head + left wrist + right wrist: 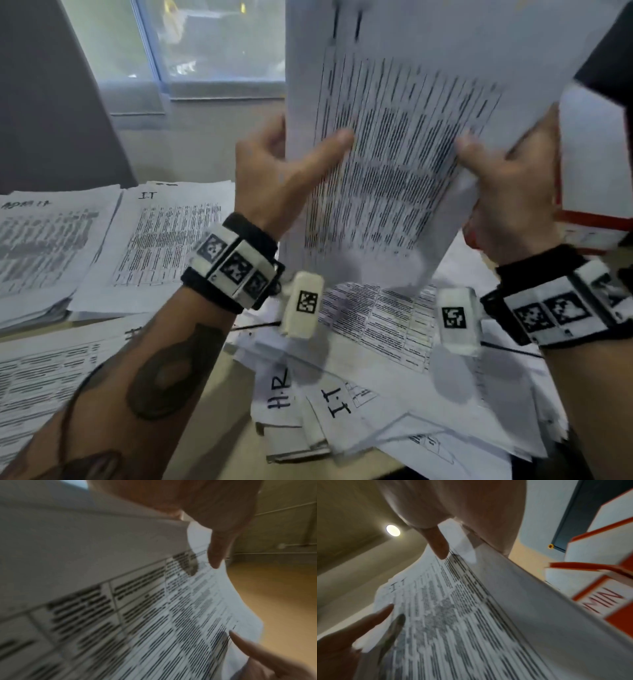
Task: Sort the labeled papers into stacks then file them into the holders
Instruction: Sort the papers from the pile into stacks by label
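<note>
- Held sheaf of papers (394, 164): raised upright in the air above the desk, printed table rows facing the person, text motion-blurred. R wrist view shows a handwritten "I.T" at its far corner (397, 586).
- Left hand (274, 171): grasping the sheaf's left edge, thumb laid across the printed front, fingers behind the sheets.
- Right hand (510, 192): grasping the right edge, thumb on the front, fingers wrapped behind; paper crumples a bit at this grip.
- L wrist view: thumb tip (216, 555) presses the page near its edge; the other hand's finger shows at lower right.
- File holder (596, 164): white w/ orange-red trim, just right of the sheaf, behind the right hand. R wrist view shows a label ending "MIN" (599, 601) on one.
- Sorted stacks on the desk, far left: one headed "ADMIN" (approx, blurred) (37, 246), next to it one headed "I.T" (164, 240).
- A 3rd stack (44, 373) lies at near left, partly under the left forearm.
- Unsorted loose pile (394, 404) lies under the hands, sheets overlapping at angles; "H.R" and "I.T" labels readable at the front.
- Both wrists wear black bands w/ white marker blocks.
- Window (205, 44) sits behind the desk.
</note>
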Demonstrator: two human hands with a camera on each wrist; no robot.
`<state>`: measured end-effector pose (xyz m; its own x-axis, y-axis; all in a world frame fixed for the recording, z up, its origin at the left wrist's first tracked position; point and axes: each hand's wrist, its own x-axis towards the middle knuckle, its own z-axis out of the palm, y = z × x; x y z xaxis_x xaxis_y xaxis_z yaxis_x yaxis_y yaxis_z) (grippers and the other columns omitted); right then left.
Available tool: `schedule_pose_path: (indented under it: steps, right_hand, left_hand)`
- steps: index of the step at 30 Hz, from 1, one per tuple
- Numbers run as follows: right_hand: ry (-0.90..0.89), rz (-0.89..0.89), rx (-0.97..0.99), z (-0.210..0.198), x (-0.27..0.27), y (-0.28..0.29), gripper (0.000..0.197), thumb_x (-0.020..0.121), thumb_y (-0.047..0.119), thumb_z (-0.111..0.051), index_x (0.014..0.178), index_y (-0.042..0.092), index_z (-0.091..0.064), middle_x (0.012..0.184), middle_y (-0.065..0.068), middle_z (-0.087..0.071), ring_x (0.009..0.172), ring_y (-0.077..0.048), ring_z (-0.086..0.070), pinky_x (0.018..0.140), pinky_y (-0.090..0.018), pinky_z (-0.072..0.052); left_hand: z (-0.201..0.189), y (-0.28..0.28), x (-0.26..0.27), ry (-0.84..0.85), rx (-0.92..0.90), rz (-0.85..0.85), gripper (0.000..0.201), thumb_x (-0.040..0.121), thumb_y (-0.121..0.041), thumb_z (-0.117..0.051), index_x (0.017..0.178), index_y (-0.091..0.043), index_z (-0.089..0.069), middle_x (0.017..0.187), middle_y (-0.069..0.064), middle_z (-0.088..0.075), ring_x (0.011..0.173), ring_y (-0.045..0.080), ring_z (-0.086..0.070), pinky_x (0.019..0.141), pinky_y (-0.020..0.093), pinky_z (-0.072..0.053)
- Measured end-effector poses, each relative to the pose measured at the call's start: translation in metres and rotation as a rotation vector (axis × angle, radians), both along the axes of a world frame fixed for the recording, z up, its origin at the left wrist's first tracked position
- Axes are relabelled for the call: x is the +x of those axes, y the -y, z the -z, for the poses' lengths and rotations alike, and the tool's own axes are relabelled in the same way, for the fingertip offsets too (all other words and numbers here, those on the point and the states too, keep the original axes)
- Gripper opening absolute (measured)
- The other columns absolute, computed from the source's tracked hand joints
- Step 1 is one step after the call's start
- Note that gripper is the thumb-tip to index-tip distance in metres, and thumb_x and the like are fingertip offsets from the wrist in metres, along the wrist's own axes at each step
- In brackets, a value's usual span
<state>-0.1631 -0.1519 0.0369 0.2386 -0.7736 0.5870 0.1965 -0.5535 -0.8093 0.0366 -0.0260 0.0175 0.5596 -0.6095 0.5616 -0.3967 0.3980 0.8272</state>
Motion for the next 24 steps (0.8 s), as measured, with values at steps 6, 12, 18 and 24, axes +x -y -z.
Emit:
schedule_pose_path:
  steps: [6, 12, 18, 24]
  right_hand:
    - [-0.130, 0.031, 0.064, 0.037, 0.005, -0.009, 0.038, 0.094, 0.009, -0.065, 0.132, 0.005, -0.059, 0.118, -0.004, -0.072, 0.110, -0.016, -0.071, 0.094, -0.033, -0.057]
    - [-0.252, 0.012, 0.185, 0.044, 0.007, 0.003, 0.036, 0.099, 0.008, -0.063, 0.135, 0.006, -0.056, 0.125, -0.004, -0.071, 0.119, -0.021, -0.067, 0.110, -0.051, -0.051]
    - [-0.269, -0.027, 0.123, 0.030, 0.017, -0.002, 0.018, 0.103, 0.008, -0.062, 0.115, 0.021, -0.062, 0.106, 0.004, -0.071, 0.088, -0.005, -0.071, 0.073, -0.020, -0.059]
    - [-1.061, -0.247, -0.009, 0.049, 0.013, 0.029, 0.025, 0.083, 0.035, -0.085, 0.102, 0.030, -0.070, 0.110, 0.006, -0.071, 0.099, -0.021, -0.070, 0.089, -0.043, -0.058]
  left_hand:
    - [0.033, 0.001, -0.002, -0.082, 0.176, 0.056, 0.033, 0.087, -0.031, -0.084, 0.090, -0.001, -0.071, 0.085, 0.015, -0.075, 0.079, 0.032, -0.075, 0.076, 0.054, -0.064]
    - [0.045, 0.004, -0.006, -0.113, 0.358, 0.034, 0.033, 0.084, -0.042, -0.083, 0.078, -0.014, -0.066, 0.069, -0.013, -0.068, 0.063, 0.011, -0.068, 0.066, 0.028, -0.058]
    - [0.028, 0.003, 0.027, 0.149, 0.387, -0.209, 0.056, 0.089, -0.053, -0.076, 0.065, -0.004, -0.062, 0.055, 0.005, -0.057, 0.042, 0.021, -0.045, 0.040, 0.030, -0.036]
    - [0.014, -0.057, 0.170, -0.109, 0.493, -0.477, 0.036, 0.080, -0.044, -0.084, 0.091, -0.011, -0.074, 0.058, -0.003, -0.058, 0.047, 0.017, -0.053, 0.050, 0.030, -0.048]
